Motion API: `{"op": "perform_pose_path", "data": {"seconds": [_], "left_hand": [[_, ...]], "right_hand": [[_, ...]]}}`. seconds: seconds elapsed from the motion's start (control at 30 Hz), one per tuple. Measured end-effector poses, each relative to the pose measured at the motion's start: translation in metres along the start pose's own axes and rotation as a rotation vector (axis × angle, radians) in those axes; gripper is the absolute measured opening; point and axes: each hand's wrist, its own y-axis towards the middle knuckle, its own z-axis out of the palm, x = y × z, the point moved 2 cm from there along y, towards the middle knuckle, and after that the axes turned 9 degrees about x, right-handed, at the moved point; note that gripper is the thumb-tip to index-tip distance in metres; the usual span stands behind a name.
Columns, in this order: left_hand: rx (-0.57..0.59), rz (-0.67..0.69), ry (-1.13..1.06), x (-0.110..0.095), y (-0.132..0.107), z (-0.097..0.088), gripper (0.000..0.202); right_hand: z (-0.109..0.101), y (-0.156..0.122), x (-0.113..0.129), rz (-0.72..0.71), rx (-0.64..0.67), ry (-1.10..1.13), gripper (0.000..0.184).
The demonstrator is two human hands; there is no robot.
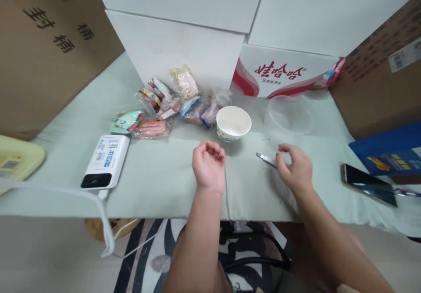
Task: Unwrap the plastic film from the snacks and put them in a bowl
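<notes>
My left hand [208,165] rests on the pale green tabletop [158,179] with its fingers curled loosely inward and nothing visible in them. My right hand [294,166] is pinched on a small metal tool, perhaps tweezers [265,158], whose tip points left on the table. Just beyond both hands stands an empty white paper bowl [233,123]. To its right lies a clear plastic bowl [289,114]. A heap of small wrapped snack packets [171,104] sits left of the white bowl.
A white power bank [105,161] with a white cable lies at the left. A phone [368,183] and a blue packet [391,155] lie at the right. Cardboard boxes [49,51] and white cartons [177,43] wall the back and sides. A yellow tray [16,161] sits far left.
</notes>
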Motion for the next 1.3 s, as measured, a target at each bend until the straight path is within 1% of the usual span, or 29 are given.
{"op": "perform_pose_path", "data": {"seconds": [0.03, 0.1, 0.13, 0.17, 0.23, 0.33, 0.37, 0.43, 0.47, 0.5, 0.53, 0.57, 0.63, 0.67, 0.73, 0.77, 0.8, 0.83, 0.87, 0.93, 1.0, 1.07, 1.13, 1.17, 1.23, 1.27, 1.3], "left_hand": [[-0.012, 0.094, 0.142, 0.004, 0.003, 0.001, 0.010], [-0.106, 0.234, 0.432, 0.009, 0.010, 0.000, 0.024], [-0.167, 0.253, 0.522, 0.012, 0.014, -0.002, 0.033], [-0.209, 0.238, 0.571, 0.013, 0.019, -0.004, 0.039], [-0.197, 0.161, 0.592, 0.017, 0.026, -0.005, 0.042], [-0.109, 0.140, 0.552, 0.023, 0.029, 0.002, 0.046], [-0.046, 0.124, 0.530, 0.027, 0.028, 0.007, 0.047], [0.122, 0.061, 0.493, 0.040, 0.027, 0.017, 0.049], [0.194, 0.047, 0.492, 0.046, 0.026, 0.021, 0.050], [0.232, 0.064, 0.507, 0.051, 0.026, 0.023, 0.051], [0.219, 0.118, 0.541, 0.054, 0.028, 0.023, 0.050], [0.151, 0.204, 0.595, 0.053, 0.031, 0.021, 0.048], [-0.075, 0.384, 0.762, 0.044, 0.040, 0.014, 0.039], [-0.194, 0.448, 0.883, 0.036, 0.047, 0.013, 0.034], [-0.344, 0.547, 1.207, 0.018, 0.063, 0.016, 0.031], [-0.378, 0.570, 1.394, 0.010, 0.071, 0.022, 0.034], [-0.392, 0.569, 1.574, 0.003, 0.080, 0.028, 0.041], [-0.383, 0.528, 1.743, -0.002, 0.088, 0.034, 0.046], [-0.344, 0.468, 1.885, -0.004, 0.094, 0.040, 0.047], [-0.249, 0.417, 2.074, -0.004, 0.099, 0.047, 0.039], [-0.175, 0.437, 2.153, -0.003, 0.095, 0.048, 0.029], [-0.152, 0.460, 2.120, -0.003, 0.083, 0.045, 0.022], [-0.179, 0.513, 1.935, -0.004, 0.064, 0.041, 0.020], [-0.198, 0.564, 1.778, -0.004, 0.053, 0.039, 0.025], [-0.204, 0.632, 1.364, 0.001, 0.028, 0.036, 0.041], [-0.177, 0.602, 1.130, 0.006, 0.016, 0.033, 0.047], [-0.115, 0.480, 0.914, 0.014, 0.006, 0.031, 0.048]], "right_hand": [[0.006, -0.004, 0.002, 0.038, 0.042, 0.013, 0.029], [0.016, -0.009, 0.005, 0.092, 0.151, 0.028, 0.035], [0.019, -0.011, 0.006, 0.099, 0.211, 0.036, 0.038], [0.020, -0.013, 0.006, 0.091, 0.263, 0.043, 0.041], [0.019, -0.018, 0.001, 0.050, 0.317, 0.057, 0.046], [0.014, -0.031, -0.021, -0.004, 0.278, 0.076, 0.052], [0.013, -0.035, -0.031, -0.012, 0.257, 0.085, 0.054], [0.013, -0.041, -0.048, -0.025, 0.244, 0.101, 0.052], [0.012, -0.043, -0.055, -0.037, 0.258, 0.107, 0.048], [0.011, -0.044, -0.061, -0.051, 0.280, 0.114, 0.041], [0.009, -0.043, -0.065, -0.067, 0.304, 0.125, 0.035], [0.007, -0.042, -0.068, -0.080, 0.324, 0.137, 0.029], [0.001, -0.039, -0.072, -0.094, 0.345, 0.170, 0.024], [-0.002, -0.038, -0.072, -0.098, 0.348, 0.190, 0.022], [-0.006, -0.037, -0.071, -0.097, 0.352, 0.235, 0.021], [-0.008, -0.036, -0.070, -0.093, 0.353, 0.259, 0.020], [-0.009, -0.036, -0.069, -0.088, 0.352, 0.282, 0.020], [-0.010, -0.036, -0.068, -0.080, 0.348, 0.303, 0.019], [-0.011, -0.036, -0.066, -0.070, 0.340, 0.323, 0.019], [-0.012, -0.034, -0.064, -0.049, 0.315, 0.364, 0.019], [-0.015, -0.032, -0.062, -0.032, 0.281, 0.417, 0.021], [-0.019, -0.029, -0.061, 0.000, 0.241, 0.482, 0.022], [-0.025, -0.027, -0.060, 0.074, 0.214, 0.575, 0.021], [-0.028, -0.027, -0.059, 0.126, 0.216, 0.637, 0.022], [-0.032, -0.028, -0.057, 0.236, 0.258, 0.803, 0.024], [-0.033, -0.029, -0.055, 0.286, 0.286, 0.909, 0.025], [-0.034, -0.031, -0.052, 0.327, 0.311, 1.021, 0.026]]}}
